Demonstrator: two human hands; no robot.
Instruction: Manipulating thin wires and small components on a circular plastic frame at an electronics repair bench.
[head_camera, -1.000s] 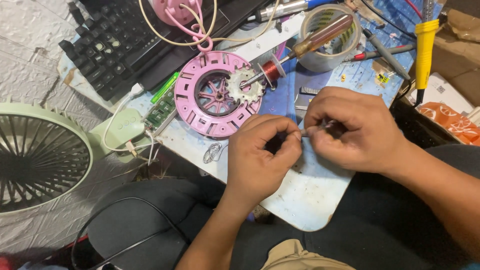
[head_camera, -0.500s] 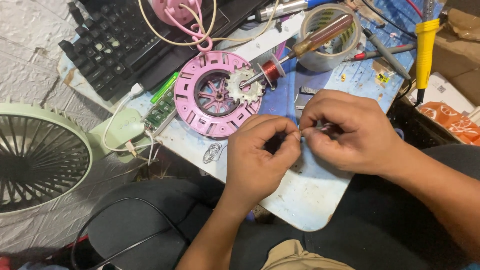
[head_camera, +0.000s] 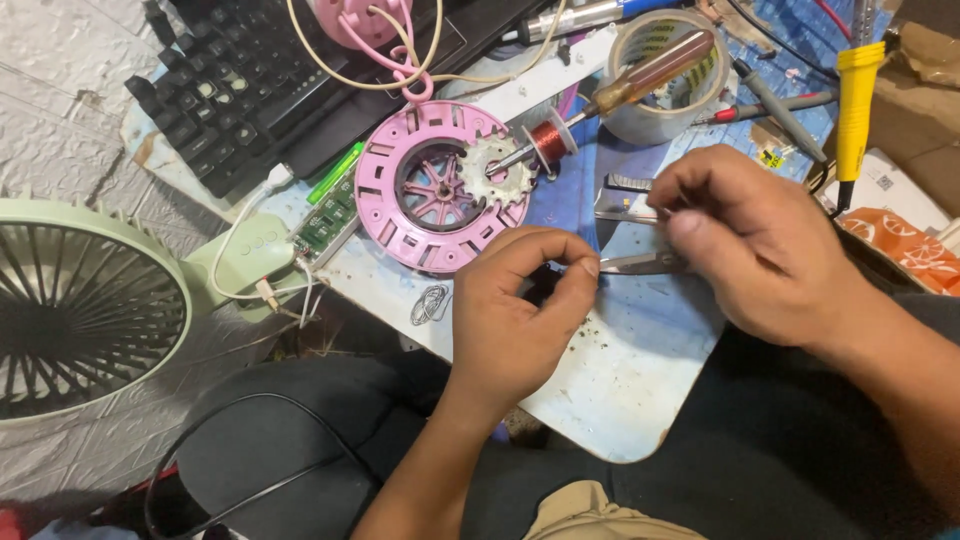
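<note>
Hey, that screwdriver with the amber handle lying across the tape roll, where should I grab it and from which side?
Take the screwdriver by its thick amber handle, coming from above: that end rests raised on the tape roll, while the thin shaft slopes down toward the copper coil.

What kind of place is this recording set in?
Probably an informal electronics repair spot, worked on a lap board rather than a bench. A bare circuit board, a copper wire spool, a screwdriver and a dismantled green fan lie around it.

- One head camera looks steeply down, close over the white board (head_camera: 640, 400) on the lap.
- It faces forward toward the black keyboard (head_camera: 240, 90) at the top edge.
</note>
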